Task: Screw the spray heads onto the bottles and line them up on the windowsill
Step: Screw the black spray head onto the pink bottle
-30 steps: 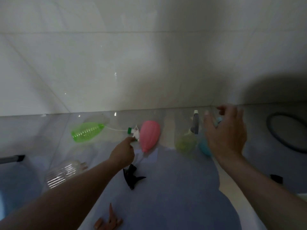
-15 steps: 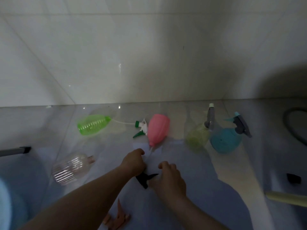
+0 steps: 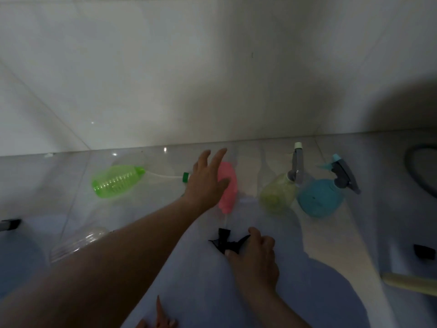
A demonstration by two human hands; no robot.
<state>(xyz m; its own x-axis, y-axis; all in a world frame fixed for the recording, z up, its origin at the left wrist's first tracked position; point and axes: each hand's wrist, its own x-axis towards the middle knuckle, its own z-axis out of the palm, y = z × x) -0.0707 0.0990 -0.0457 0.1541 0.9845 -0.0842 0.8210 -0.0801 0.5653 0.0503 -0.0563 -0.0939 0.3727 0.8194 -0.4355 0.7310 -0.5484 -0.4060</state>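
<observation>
Pink translucent plastic is what we are reaching for: the egg-shaped pink bottle [image 3: 228, 185] is lying on its side on the pale tiled windowsill [image 3: 283, 268], just beyond our left hand [image 3: 208, 183], which is spreading its fingers [image 3: 218, 159] loose and empty over the bottle's left flank; whether the palm is already touching it we cannot tell. The bottle's long axis is running from the wall towards us, and what looks like its narrow end is pointing back at our right hand [image 3: 254, 259]. That hand is pinching the black plastic spray head [image 3: 224, 242] between thumb and fingers, the head resting on the sill nearly in line with the bottle's near tip and a little way short of it. So we are judging that the left hand, being nearer, is the one to lift and turn the pink bottle while the right brings the head up to its neck. Further left, a ribbed green plastic bottle [image 3: 115, 182] is lying flat with a thin white dip tube [image 3: 163, 176] trailing from its mouth. To the right, a yellowish round bottle [image 3: 276, 195] and a teal round bottle [image 3: 319, 197] are already wearing grey heads.
</observation>
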